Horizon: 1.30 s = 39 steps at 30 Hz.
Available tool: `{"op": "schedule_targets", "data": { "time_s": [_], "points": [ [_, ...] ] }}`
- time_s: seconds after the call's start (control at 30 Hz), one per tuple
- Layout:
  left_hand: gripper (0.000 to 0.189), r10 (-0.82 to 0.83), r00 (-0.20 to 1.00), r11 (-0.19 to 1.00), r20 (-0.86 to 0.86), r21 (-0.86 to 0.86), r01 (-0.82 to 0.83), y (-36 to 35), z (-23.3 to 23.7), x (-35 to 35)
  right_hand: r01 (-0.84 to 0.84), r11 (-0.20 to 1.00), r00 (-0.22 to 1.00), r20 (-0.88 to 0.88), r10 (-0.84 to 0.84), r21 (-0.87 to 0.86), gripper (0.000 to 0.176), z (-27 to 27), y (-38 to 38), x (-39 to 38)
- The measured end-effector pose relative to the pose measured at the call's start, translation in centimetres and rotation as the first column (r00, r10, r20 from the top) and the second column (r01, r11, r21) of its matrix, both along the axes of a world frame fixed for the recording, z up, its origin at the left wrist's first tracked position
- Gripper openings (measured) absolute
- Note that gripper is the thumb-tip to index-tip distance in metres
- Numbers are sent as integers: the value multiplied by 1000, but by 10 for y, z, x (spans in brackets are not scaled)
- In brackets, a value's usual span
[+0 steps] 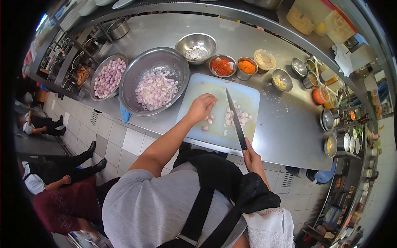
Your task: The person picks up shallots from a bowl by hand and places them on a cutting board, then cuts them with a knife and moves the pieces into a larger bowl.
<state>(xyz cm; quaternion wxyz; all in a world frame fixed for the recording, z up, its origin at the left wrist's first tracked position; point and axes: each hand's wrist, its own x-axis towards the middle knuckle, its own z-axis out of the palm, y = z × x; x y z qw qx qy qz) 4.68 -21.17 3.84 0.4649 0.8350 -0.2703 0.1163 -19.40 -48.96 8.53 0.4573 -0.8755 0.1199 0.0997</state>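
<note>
My right hand (253,159) grips the black handle of a long kitchen knife (235,113), its blade slanting up and left over the white cutting board (194,93). Sliced shallots (245,118) lie in a loose pile beneath and beside the blade. On the board's left half, my left hand (202,107) is closed with its fingers curled down; whatever is inside them is hidden. A few peeled shallots (205,128) rest on the board just below it. Left of the board, a large steel bowl (128,89) contains many chopped shallots (155,89).
A steel bowl of whole shallots (109,78) stands far left. Behind the board are a steel colander (206,40), a bowl of red strips (221,66) and a cup of orange pieces (246,67). An overhead shelf (186,7) spans the back. Other people (66,198) are at left.
</note>
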Motion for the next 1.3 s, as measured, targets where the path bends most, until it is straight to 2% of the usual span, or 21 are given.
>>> {"op": "schedule_targets", "data": {
  "time_s": [0.03,0.1,0.2,0.27,0.3,0.37,0.43,0.47,0.53,0.6,0.63,0.7,0.73,0.8,0.83,0.87,0.9,1.0,1.13,1.2,1.3],
  "points": [
    [14,11,1000,1000,4,4,-11,5,1,-4,-11,1000,1000,4,11,4,57,-3,-3,-2],
    [16,117,989,982,-86,-140,-128,16,2,-16,-88,994,989,-113,94,61,56,-10,-11,-9],
    [23,233,972,968,-6,-96,-233,34,-13,-35,-187,981,982,18,186,54,55,-56,-25,-25],
    [22,256,965,963,-53,-69,-259,38,-13,-58,-213,971,975,-48,219,113,56,-81,-37,-27],
    [21,264,959,962,-105,-44,-270,38,-14,-70,-204,973,978,-27,208,112,57,-81,-39,-25],
    [21,308,949,951,-68,-6,-309,31,-19,-92,-214,971,976,-7,216,111,57,-77,-47,-17],
    [22,338,941,941,-32,32,-337,19,-23,-103,-118,989,973,-186,133,92,63,-36,-43,5],
    [21,337,941,935,28,102,-338,10,-25,-105,-131,987,972,-184,146,92,63,-36,-45,12],
    [21,343,935,920,87,171,-353,-7,-25,-103,-165,985,986,-8,165,50,62,-32,-46,21],
    [24,299,953,880,43,373,-293,-22,-23,-89,-198,977,980,-8,199,83,63,-24,-49,23],
    [24,307,951,879,42,371,-300,-27,-27,-83,-204,975,978,-32,207,88,61,-23,-50,23],
    [20,295,954,739,57,620,-265,-34,-35,-67,-213,973,975,-50,218,89,60,-25,-52,22],
    [20,297,953,739,61,617,-270,-37,-29,-62,-207,974,977,-25,210,88,61,-32,-52,17],
    [16,351,929,665,-117,730,-159,-40,-20,-52,-192,977,981,6,192,89,63,-39,-51,8],
    [16,342,933,663,-113,732,-155,-39,-20,-49,-167,977,983,-56,175,134,64,-40,-49,4],
    [16,321,935,729,-151,669,-142,-36,-22,-47,-135,974,980,-118,157,180,64,-42,-49,-2],
    [16,295,936,788,-190,602,-126,-33,-24,-44,-181,970,981,-39,190,160,65,-64,-53,-9],
    [13,175,972,837,-159,544,-62,-27,-32,-36,-220,949,972,-36,234,227,66,-79,-50,-19],
    [13,90,971,817,-221,574,55,-28,-32,-20,-166,967,985,-7,170,196,66,-80,-36,-23],
    [13,42,979,769,-200,632,96,-30,-32,-6,-108,982,993,-27,113,154,66,-72,-25,-22],
    [13,-43,986,795,-161,592,131,-25,-30,11,-46,994,998,-29,49,102,66,-73,-8,-21]
  ]
}}
